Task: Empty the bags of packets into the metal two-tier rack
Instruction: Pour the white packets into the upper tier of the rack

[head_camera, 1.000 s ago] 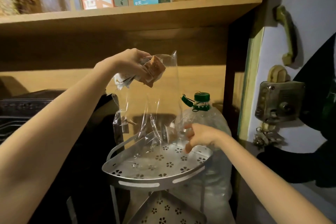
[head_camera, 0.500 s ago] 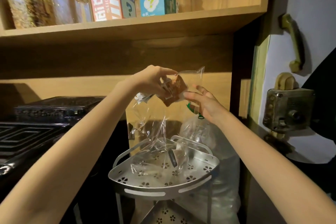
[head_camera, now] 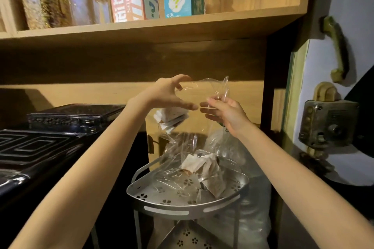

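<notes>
Right hand (head_camera: 226,113) pinched the bag (head_camera: 204,91) up high, left hand (head_camera: 170,95) spread open, so packets (head_camera: 172,116) dropped into the rack (head_camera: 188,206).

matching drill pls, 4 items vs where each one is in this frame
Items:
1. clear bag
2. loose packets
3. blue box
4. falling packets

Places:
A. on the wooden shelf up top
B. lying in the rack's top tier
C. in mid-air below the left hand
D. pinched at its upper edge by the right hand

Pairs: 1-D, 2-B, 3-A, 4-C
</notes>
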A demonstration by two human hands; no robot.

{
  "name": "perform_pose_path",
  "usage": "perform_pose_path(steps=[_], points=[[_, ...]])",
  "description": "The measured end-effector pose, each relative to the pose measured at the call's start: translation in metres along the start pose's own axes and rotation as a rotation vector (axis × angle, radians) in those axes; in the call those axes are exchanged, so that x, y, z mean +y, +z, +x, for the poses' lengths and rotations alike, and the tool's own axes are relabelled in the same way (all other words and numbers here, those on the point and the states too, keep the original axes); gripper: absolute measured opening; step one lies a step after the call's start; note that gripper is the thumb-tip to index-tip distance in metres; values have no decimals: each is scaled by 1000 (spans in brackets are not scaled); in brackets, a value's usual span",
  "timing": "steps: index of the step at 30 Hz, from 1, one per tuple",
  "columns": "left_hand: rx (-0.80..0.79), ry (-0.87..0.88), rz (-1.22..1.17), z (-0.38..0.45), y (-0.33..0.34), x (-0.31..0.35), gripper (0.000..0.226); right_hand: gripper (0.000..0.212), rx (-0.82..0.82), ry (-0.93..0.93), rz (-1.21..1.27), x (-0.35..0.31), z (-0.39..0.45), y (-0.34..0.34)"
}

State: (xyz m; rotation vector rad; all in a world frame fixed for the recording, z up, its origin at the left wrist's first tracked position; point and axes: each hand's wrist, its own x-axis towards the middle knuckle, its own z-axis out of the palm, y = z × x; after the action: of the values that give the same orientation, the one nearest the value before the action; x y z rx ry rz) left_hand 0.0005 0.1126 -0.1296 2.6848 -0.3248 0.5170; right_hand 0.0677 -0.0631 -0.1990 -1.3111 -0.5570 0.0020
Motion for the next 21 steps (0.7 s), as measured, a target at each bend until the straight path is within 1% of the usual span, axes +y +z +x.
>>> perform_pose_path(steps=[3,4,5,7,8,9,10,11,12,13,14,15,16,18,21], points=[[153,-60,-125,-11,1,-15,87,6,51,4,29,-2,0,-2],[166,-98,-175,-15,3,-21,92,6,77,5,36,-3,1,-3],[141,-147,-244,-19,7,-28,103,6,104,6,43,-3,1,-5],[25,-275,-437,-31,18,-42,122,5,143,13,56,-3,1,-8],[-38,-325,-569,-38,24,-48,125,5,156,21,62,-3,1,-9],[-74,-358,-723,-42,31,-56,124,5,166,28,64,-3,1,-11],[-67,-376,-875,-44,38,-63,115,4,174,35,61,-2,2,-12],[-12,-389,-1007,-44,44,-68,95,4,183,42,58,-2,1,-12],[63,-402,-1099,-44,48,-70,70,4,190,45,57,-1,1,-13],[131,-422,-1133,-43,50,-71,45,4,194,46,60,0,0,-14],[174,-435,-1134,-42,51,-71,29,4,193,48,62,0,0,-15],[206,-431,-1126,-40,50,-72,20,4,190,51,63,-1,-1,-15],[231,-417,-1125,-38,48,-71,16,4,188,52,60,-2,-1,-15],[295,-395,-1105,-32,40,-65,10,5,185,50,57,-5,0,-17],[454,-382,-1045,-21,26,-50,6,11,163,46,57,-12,0,-19]])
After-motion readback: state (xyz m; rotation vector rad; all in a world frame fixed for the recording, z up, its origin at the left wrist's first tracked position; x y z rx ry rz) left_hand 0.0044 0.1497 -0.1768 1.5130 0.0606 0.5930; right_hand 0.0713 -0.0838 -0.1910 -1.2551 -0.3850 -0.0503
